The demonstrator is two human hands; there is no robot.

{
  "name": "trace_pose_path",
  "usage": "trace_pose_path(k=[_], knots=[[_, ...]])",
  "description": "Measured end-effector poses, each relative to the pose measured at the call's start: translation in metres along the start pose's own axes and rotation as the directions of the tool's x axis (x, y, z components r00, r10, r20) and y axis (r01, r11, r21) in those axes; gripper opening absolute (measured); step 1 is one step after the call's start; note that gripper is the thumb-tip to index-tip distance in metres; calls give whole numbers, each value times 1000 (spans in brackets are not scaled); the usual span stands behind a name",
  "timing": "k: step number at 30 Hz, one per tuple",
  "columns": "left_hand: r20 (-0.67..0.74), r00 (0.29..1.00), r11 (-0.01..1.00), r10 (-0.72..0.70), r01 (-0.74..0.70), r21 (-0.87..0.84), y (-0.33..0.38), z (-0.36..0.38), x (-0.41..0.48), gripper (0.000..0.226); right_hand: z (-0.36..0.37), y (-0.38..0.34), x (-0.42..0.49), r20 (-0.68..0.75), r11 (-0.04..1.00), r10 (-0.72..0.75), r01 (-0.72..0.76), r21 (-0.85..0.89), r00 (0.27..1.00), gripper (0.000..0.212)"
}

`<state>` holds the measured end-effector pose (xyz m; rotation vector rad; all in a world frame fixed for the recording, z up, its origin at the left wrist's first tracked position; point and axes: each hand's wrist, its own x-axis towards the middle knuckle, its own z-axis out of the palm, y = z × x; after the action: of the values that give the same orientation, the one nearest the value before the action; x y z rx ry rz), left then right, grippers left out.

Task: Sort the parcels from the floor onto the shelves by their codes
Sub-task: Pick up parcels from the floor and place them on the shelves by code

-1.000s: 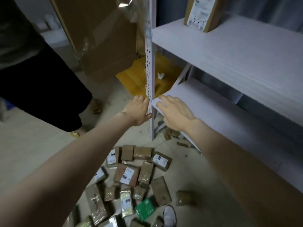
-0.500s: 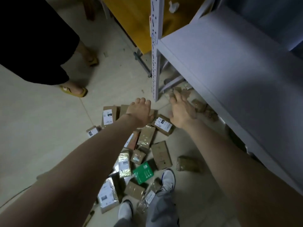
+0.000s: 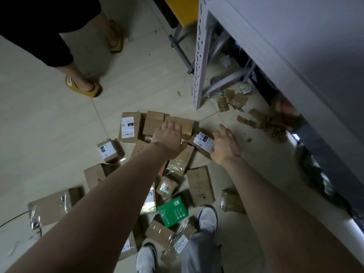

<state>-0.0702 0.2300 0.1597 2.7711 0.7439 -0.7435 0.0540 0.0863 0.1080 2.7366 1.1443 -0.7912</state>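
Several brown cardboard parcels lie scattered on the floor, among them a green box (image 3: 173, 211). My left hand (image 3: 167, 139) hovers over the brown parcels (image 3: 178, 124) at the far end of the pile, fingers loosely curved and holding nothing. My right hand (image 3: 225, 145) reaches down beside a small parcel (image 3: 202, 141) with a white label marked "3-1"; its fingers are relaxed and touch or nearly touch the label's edge. The white shelf (image 3: 295, 48) fills the upper right, with its perforated post (image 3: 201, 56) standing on the floor.
Another person stands at the upper left in yellow slippers (image 3: 83, 87). Torn cardboard scraps (image 3: 256, 117) lie under the shelf. My white shoes (image 3: 207, 218) stand at the near edge of the pile. A labelled parcel (image 3: 129, 127) lies left of my left hand.
Both hands have dropped from the shelf post down to the parcel pile, and my view has tilted from the shelves to the floor.
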Motion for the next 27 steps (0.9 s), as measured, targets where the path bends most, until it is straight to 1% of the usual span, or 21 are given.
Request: trace_pose_path(k=[3, 6, 8, 10, 11, 13, 14, 15, 18, 20, 21, 22, 24, 27], knots=[[0, 1000, 1000, -19, 19, -7, -3, 25, 11, 64, 33, -7, 19, 2, 997, 41, -41, 63, 999, 64], [29, 999, 999, -45, 46, -19, -3, 55, 25, 66, 69, -17, 33, 32, 976, 82, -87, 202, 996, 69], [40, 997, 996, -67, 69, -50, -2, 78, 33, 68, 94, -25, 40, 73, 938, 115, -132, 321, 991, 70], [55, 994, 991, -90, 95, -90, 0, 102, 41, 68, 119, -31, 47, 130, 864, 167, -208, 459, 977, 68], [62, 993, 987, -101, 108, -118, 1, 114, 44, 67, 129, -34, 48, 164, 799, 199, -257, 544, 966, 67], [75, 989, 974, -126, 138, -180, -2, 137, 51, 62, 153, -43, 50, 240, 637, 271, -360, 682, 932, 64], [81, 987, 967, -137, 151, -203, -6, 148, 54, 58, 165, -47, 51, 265, 593, 297, -394, 702, 918, 64], [84, 985, 962, -148, 163, -218, -11, 158, 57, 56, 175, -51, 51, 291, 586, 313, -425, 690, 904, 65], [86, 980, 952, -180, 196, -237, -27, 183, 66, 54, 204, -61, 54, 346, 630, 294, -453, 630, 891, 65], [85, 976, 948, -199, 214, -235, -38, 197, 71, 54, 219, -72, 61, 361, 669, 272, -445, 595, 892, 62], [85, 976, 949, -198, 213, -234, -44, 204, 74, 54, 227, -77, 66, 369, 675, 277, -453, 583, 887, 64], [83, 978, 952, -190, 204, -229, -49, 210, 76, 55, 240, -83, 76, 380, 654, 288, -470, 592, 879, 71], [70, 983, 960, -170, 181, -213, -60, 220, 80, 55, 260, -100, 89, 394, 619, 320, -505, 601, 862, 91], [42, 987, 973, -155, 160, -169, -75, 229, 86, 59, 289, -121, 101, 349, 624, 399, -530, 574, 848, 128]])
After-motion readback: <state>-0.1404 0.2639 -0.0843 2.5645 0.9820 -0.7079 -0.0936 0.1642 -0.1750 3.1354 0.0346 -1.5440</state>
